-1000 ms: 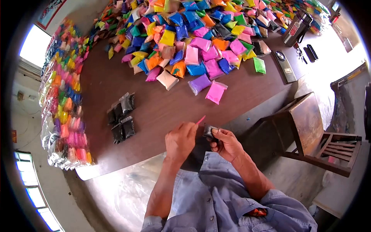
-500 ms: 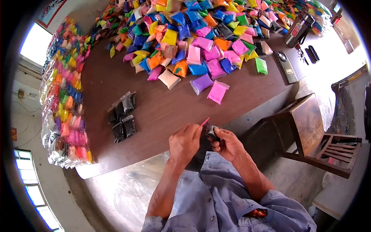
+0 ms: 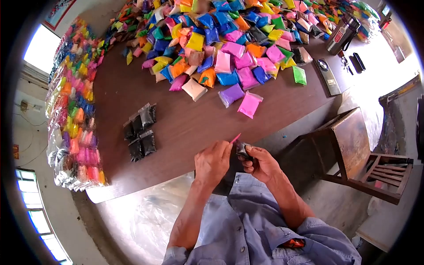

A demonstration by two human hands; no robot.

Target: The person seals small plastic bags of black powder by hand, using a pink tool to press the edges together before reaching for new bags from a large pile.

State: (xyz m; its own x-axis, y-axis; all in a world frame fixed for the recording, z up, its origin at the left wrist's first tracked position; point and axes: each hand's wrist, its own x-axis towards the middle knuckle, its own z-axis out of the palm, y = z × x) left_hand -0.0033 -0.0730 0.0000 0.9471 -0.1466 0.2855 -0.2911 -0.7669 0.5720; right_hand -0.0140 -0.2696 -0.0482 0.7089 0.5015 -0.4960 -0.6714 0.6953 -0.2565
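My left hand (image 3: 212, 164) is closed in a pinch around a thin pink stick (image 3: 236, 138), whose tip points up and right. Beside it, my right hand (image 3: 264, 164) grips a small black packet (image 3: 241, 150) between thumb and fingers. The stick passes close by the packet's upper edge. Both hands are just over the near edge of the brown table (image 3: 185, 121). Several black packets (image 3: 142, 142) lie grouped to the left. A pink packet (image 3: 250, 105) and a purple packet (image 3: 231, 95) lie ahead of my hands.
A large heap of coloured packets (image 3: 212, 35) covers the back of the table. Bagged packets (image 3: 75, 119) line its left side. At right are a steel flask (image 3: 342, 33), a flat metallic box (image 3: 327, 77), keys (image 3: 346, 64) and a wooden chair (image 3: 353, 145).
Almost nothing differs. My hands stay together with the stick and the black packet, and the whole view has shifted very slightly.
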